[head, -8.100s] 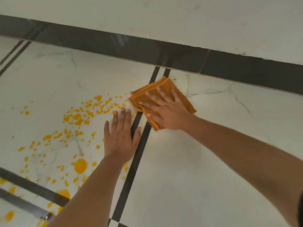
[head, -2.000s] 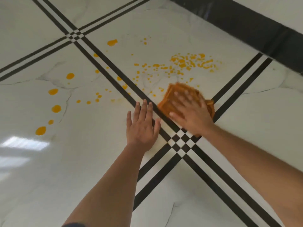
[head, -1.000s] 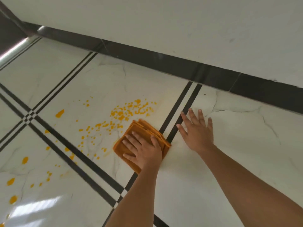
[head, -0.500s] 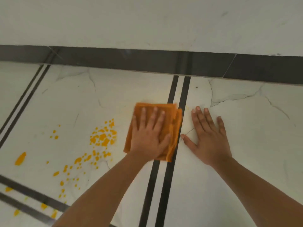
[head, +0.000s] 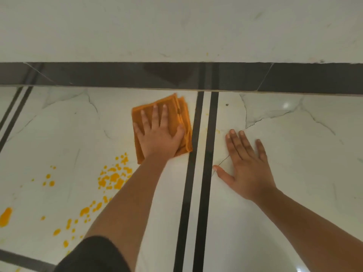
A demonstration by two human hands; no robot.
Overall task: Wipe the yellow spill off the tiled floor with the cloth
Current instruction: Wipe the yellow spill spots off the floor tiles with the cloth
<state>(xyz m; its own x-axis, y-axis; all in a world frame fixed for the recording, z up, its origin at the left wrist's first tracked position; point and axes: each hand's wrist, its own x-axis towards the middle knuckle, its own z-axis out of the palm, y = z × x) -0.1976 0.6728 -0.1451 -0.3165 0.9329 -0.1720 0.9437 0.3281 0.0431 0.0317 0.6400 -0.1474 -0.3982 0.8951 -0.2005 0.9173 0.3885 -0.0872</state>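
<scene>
A folded orange cloth [head: 174, 112] lies flat on the white marble-look tiled floor [head: 294, 154], close to the wall. My left hand [head: 159, 136] presses down on the cloth with its fingers straight and spread. Flat on the bare tile to the right of a double black line rests my right hand [head: 247, 165], fingers straight. The yellow spill [head: 114, 178] is a scatter of drops and blobs left of and below the cloth, with a larger blob [head: 5, 215] at the left edge. Part of the spill is hidden by my left forearm.
A dark skirting band [head: 117, 75] runs along the foot of the white wall [head: 176, 26] just beyond the cloth. Double black inlay lines [head: 204, 154] run between my hands; others cross at the far left and lower left.
My left hand has pushed the cloth a little further from me, toward the wall, away from the drops. The right hand stays planted on the tile. A second ago the cloth lay nearer the spill.
</scene>
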